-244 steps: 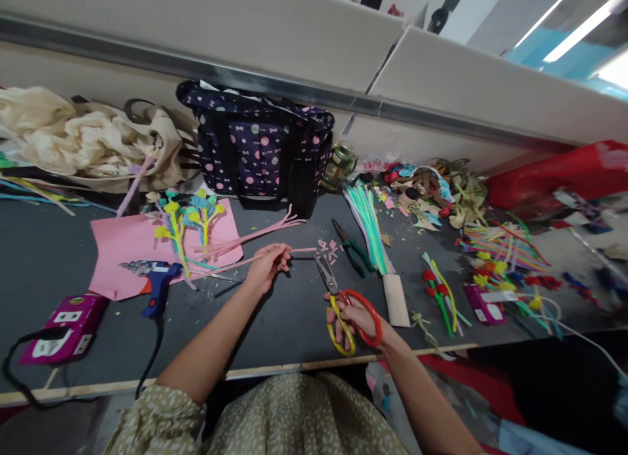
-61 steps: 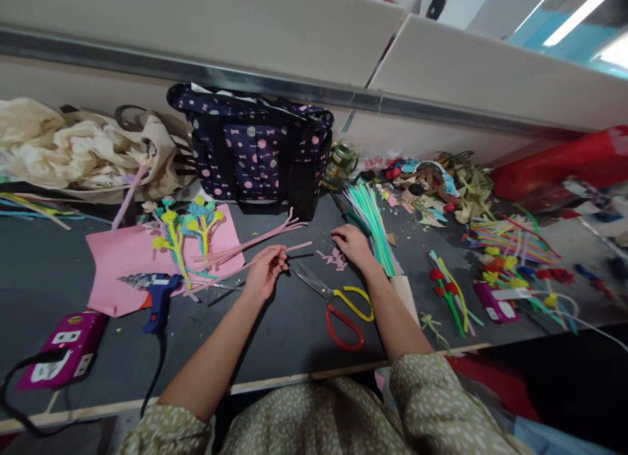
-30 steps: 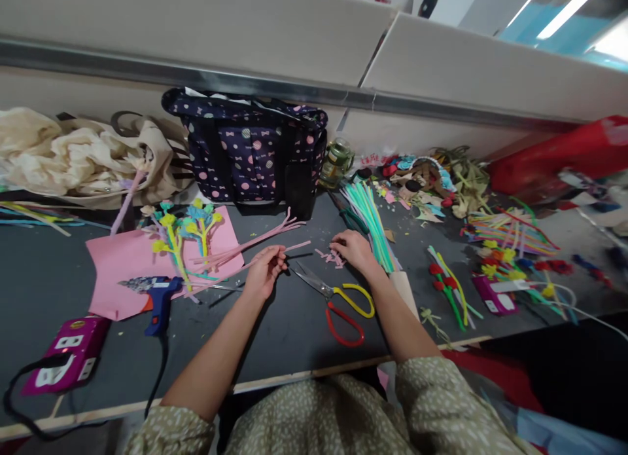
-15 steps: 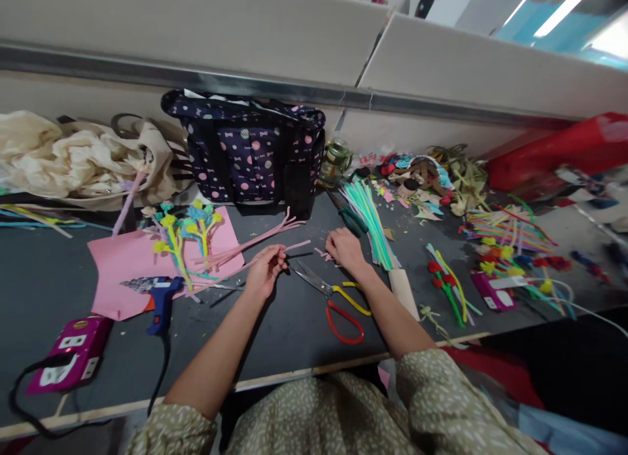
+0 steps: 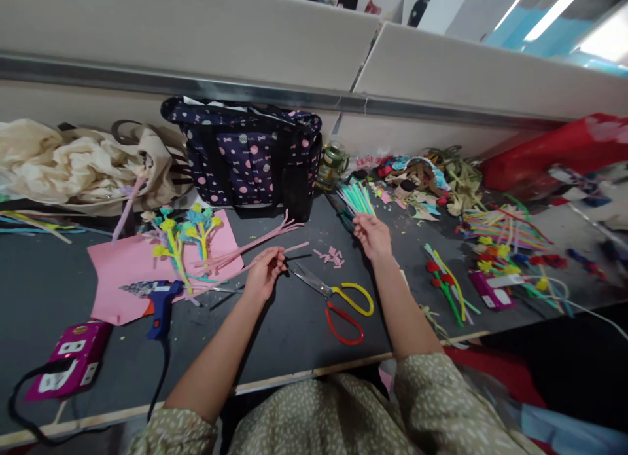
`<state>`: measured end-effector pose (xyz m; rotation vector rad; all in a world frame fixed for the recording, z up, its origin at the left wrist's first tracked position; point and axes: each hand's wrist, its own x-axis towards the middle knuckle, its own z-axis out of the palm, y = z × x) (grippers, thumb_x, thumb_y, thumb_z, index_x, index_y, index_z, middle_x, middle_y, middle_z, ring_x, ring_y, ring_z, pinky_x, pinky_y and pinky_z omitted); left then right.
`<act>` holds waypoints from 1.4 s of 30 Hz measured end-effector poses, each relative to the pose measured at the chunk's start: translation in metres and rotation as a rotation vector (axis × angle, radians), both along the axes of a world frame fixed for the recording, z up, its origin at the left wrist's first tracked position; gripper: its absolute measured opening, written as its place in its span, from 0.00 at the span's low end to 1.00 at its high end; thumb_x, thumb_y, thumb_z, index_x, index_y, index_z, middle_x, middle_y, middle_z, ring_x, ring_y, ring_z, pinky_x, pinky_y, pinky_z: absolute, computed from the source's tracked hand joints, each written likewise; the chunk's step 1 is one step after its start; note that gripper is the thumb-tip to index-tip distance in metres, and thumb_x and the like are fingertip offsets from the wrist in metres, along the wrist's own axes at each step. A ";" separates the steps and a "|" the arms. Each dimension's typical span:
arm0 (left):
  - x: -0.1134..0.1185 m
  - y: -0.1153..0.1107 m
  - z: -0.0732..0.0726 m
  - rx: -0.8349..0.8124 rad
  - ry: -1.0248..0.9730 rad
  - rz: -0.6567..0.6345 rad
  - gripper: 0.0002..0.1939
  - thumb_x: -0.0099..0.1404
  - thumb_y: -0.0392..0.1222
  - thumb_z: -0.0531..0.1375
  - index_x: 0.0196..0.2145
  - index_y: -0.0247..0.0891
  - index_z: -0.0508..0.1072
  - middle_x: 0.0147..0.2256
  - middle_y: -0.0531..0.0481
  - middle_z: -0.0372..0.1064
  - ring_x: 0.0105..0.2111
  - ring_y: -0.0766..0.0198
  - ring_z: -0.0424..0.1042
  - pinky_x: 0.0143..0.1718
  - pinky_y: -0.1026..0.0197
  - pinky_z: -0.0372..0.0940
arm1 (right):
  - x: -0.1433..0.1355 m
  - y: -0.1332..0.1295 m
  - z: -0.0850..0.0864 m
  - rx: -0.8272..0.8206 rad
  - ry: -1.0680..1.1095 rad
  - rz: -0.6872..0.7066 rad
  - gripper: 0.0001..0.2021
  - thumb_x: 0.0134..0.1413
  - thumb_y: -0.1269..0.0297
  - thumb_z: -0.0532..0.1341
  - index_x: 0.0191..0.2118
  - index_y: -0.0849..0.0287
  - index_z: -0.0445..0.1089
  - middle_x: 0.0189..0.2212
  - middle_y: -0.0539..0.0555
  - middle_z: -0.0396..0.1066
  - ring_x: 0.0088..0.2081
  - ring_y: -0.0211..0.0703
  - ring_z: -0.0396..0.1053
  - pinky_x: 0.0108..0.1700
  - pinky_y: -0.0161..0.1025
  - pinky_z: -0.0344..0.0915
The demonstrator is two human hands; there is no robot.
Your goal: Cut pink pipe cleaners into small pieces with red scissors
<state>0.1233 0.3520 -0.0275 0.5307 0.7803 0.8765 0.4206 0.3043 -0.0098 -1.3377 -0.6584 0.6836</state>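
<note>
My left hand (image 5: pixel 265 272) pinches a long pink pipe cleaner (image 5: pixel 296 247), whose tip sticks out to the right past my fingers. My right hand (image 5: pixel 375 237) hovers at the bundle of green and pale pipe cleaners (image 5: pixel 358 198), fingers curled together; whether something thin is between them is hidden. Short cut pink pieces (image 5: pixel 333 256) lie scattered between the hands. Below them rest scissors (image 5: pixel 324 290) with one yellow and one red handle, blades slightly apart and pointing at my left hand. More pink pipe cleaners (image 5: pixel 265 234) lie behind my left hand.
A blue glue gun (image 5: pixel 161 308) and a purple power strip (image 5: pixel 73 358) sit at left, beside pink foam sheet (image 5: pixel 110 272) with yellow and blue pipe-cleaner flowers (image 5: pixel 169 236). A dark patterned bag (image 5: pixel 245 157) and a jar (image 5: pixel 333 163) stand behind. Red flowers (image 5: pixel 444 279) lie right.
My right hand has moved right and slightly up, from the small pink pieces to the green bundle, uncovering the pieces. My left hand has stayed in place with the pink pipe cleaner.
</note>
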 end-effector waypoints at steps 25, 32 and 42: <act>0.001 0.000 0.000 -0.006 0.007 0.001 0.11 0.51 0.40 0.67 0.31 0.30 0.75 0.22 0.52 0.69 0.19 0.73 0.66 0.22 0.69 0.65 | -0.053 0.003 -0.006 -0.543 -1.413 0.421 0.09 0.58 0.68 0.55 0.31 0.59 0.71 0.33 0.57 0.71 0.40 0.45 0.64 0.39 0.36 0.56; -0.001 0.000 0.000 0.004 0.001 0.013 0.11 0.50 0.40 0.67 0.31 0.30 0.75 0.22 0.52 0.69 0.20 0.72 0.65 0.22 0.68 0.65 | -0.053 0.007 -0.014 -0.315 -0.710 0.243 0.05 0.37 0.74 0.62 0.19 0.59 0.66 0.22 0.52 0.67 0.32 0.42 0.63 0.36 0.36 0.57; 0.000 -0.001 0.003 -0.005 -0.004 0.006 0.10 0.50 0.39 0.67 0.30 0.30 0.75 0.22 0.51 0.69 0.20 0.72 0.65 0.22 0.68 0.65 | 0.026 0.009 0.012 0.072 0.015 -0.170 0.06 0.52 0.64 0.54 0.26 0.55 0.59 0.26 0.48 0.68 0.29 0.30 0.66 0.36 0.30 0.66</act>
